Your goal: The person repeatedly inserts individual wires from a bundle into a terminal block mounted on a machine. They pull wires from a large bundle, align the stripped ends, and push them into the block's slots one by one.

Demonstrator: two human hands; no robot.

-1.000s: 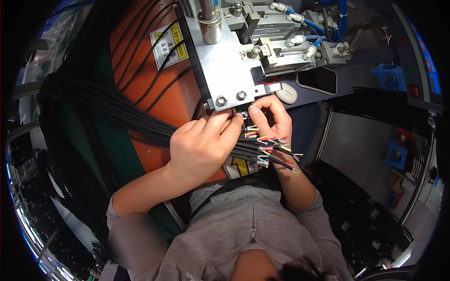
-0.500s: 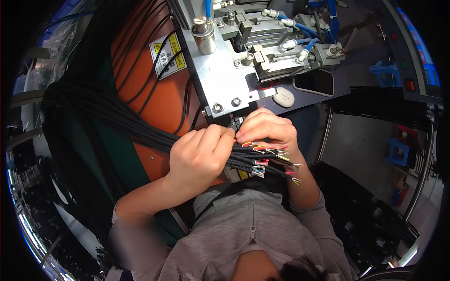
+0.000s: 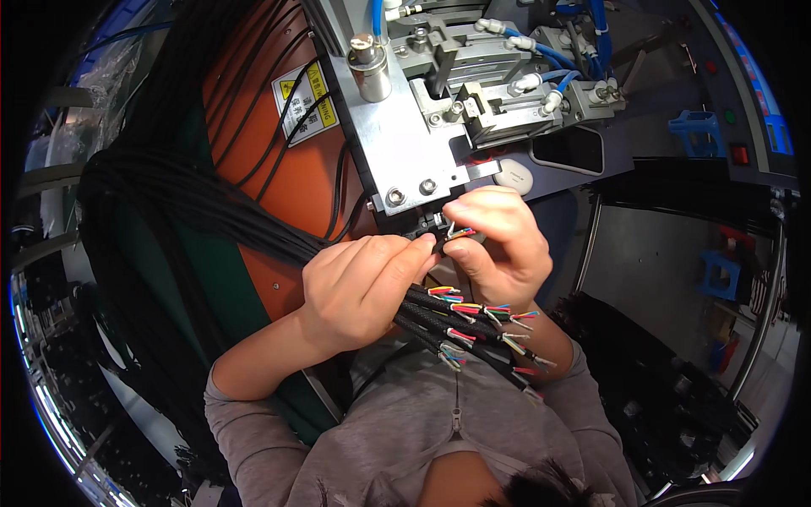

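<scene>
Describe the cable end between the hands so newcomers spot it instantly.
Find the silver machine plate. Below its lower edge, the left hand pinches one black cable, coloured wires pointing toward the right hand. Unlike the bundled cable ends lower down, it stands alone.

Black braided cables [image 3: 253, 218] slant down rightward in a thick bundle, their stripped ends splaying red, yellow and white wires [image 3: 463, 311]; one multicoloured cable end [image 3: 462, 233] sits higher, apart.

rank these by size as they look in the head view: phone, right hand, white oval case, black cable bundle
1. black cable bundle
2. right hand
3. phone
4. white oval case
Apparent size only.
</scene>
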